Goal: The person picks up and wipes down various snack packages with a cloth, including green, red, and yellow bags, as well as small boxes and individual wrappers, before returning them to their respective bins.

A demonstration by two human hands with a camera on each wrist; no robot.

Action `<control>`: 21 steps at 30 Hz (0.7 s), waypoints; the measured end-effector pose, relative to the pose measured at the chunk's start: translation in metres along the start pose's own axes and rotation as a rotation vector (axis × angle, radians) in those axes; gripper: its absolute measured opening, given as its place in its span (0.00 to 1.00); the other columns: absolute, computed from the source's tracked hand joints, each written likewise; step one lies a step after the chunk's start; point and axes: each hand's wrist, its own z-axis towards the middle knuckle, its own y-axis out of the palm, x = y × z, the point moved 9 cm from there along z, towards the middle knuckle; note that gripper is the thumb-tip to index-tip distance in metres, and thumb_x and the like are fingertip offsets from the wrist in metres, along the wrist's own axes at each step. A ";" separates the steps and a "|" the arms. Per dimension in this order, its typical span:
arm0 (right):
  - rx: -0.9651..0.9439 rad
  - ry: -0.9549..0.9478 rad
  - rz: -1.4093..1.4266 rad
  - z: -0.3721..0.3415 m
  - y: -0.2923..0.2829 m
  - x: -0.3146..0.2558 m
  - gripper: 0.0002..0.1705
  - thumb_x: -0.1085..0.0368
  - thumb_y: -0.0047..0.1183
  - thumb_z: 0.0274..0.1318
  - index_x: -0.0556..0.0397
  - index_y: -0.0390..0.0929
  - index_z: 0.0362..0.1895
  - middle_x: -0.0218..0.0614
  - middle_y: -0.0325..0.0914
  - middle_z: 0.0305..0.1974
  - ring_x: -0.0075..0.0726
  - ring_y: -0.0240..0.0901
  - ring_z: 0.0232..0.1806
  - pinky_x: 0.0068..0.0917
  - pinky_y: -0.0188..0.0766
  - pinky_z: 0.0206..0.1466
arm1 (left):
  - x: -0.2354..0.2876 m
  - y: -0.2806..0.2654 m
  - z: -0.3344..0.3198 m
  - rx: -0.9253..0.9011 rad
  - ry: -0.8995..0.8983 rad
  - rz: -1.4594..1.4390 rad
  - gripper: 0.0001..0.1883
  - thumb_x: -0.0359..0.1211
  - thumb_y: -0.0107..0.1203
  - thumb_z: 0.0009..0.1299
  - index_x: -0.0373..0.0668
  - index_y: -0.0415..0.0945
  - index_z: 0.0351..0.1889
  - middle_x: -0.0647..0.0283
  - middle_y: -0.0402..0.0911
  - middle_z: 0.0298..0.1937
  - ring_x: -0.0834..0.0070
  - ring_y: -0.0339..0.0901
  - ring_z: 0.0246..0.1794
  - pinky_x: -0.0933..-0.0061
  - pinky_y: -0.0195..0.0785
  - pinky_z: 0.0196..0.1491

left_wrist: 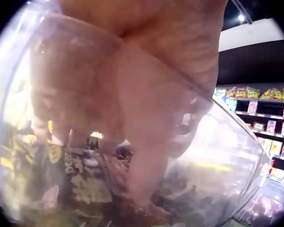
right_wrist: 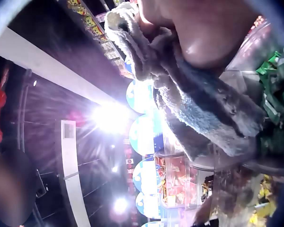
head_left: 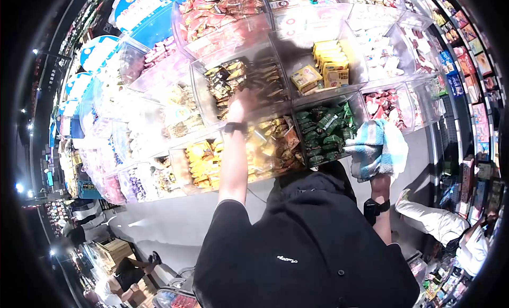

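Observation:
My left hand (head_left: 241, 103) reaches into a clear bin of dark packets (head_left: 225, 77). In the left wrist view the hand (left_wrist: 137, 90) shows through the bin's clear wall, fingers pointing down and touching the black packets (left_wrist: 85, 184); whether it pinches one is unclear. My right hand (head_left: 380, 184) grips a blue, white and grey cloth (head_left: 374, 149), which covers most of its fingers beside the bin of green packets (head_left: 324, 130). From the right wrist, the cloth (right_wrist: 194, 104) hangs in folds from the hand (right_wrist: 203, 33).
Clear bins hold yellow packets (head_left: 204, 159), yellow boxes (head_left: 335, 77) and red packets (head_left: 384, 103). Blue round signs (head_left: 101, 50) stand at the back left. Shelves of goods (head_left: 480, 122) line the right. A person in light clothes (head_left: 437, 220) is at the lower right, another (head_left: 127, 279) at the lower left.

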 end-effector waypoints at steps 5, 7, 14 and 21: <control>0.023 0.012 0.091 0.007 0.001 -0.004 0.32 0.64 0.55 0.55 0.55 0.62 0.64 0.45 0.66 0.61 0.44 0.63 0.62 0.39 0.60 0.65 | -0.039 0.029 0.021 0.088 -0.007 -0.308 0.22 0.47 0.63 0.54 0.43 0.76 0.40 0.53 0.80 0.38 0.60 0.78 0.42 0.61 0.71 0.46; 0.028 0.012 0.143 0.012 0.002 -0.009 0.32 0.65 0.55 0.55 0.56 0.61 0.64 0.45 0.66 0.61 0.44 0.63 0.62 0.39 0.60 0.65 | -0.046 0.019 0.017 0.309 -0.034 -0.292 0.17 0.42 0.64 0.55 0.42 0.75 0.35 0.54 0.80 0.34 0.57 0.78 0.39 0.59 0.70 0.42; 0.014 0.031 0.356 0.029 0.013 -0.029 0.34 0.66 0.55 0.55 0.57 0.59 0.65 0.45 0.65 0.62 0.42 0.63 0.63 0.38 0.60 0.65 | -0.046 -0.028 -0.026 0.627 -0.064 -0.621 0.12 0.38 0.62 0.61 0.40 0.76 0.34 0.57 0.80 0.30 0.61 0.78 0.31 0.65 0.70 0.38; -0.139 -0.007 0.642 0.046 0.036 -0.080 0.35 0.68 0.55 0.55 0.58 0.58 0.67 0.45 0.64 0.63 0.40 0.63 0.63 0.37 0.60 0.66 | 0.058 -0.058 -0.116 0.434 0.218 -1.671 0.08 0.29 0.55 0.71 0.38 0.74 0.45 0.68 0.80 0.40 0.85 0.75 0.38 0.83 0.68 0.43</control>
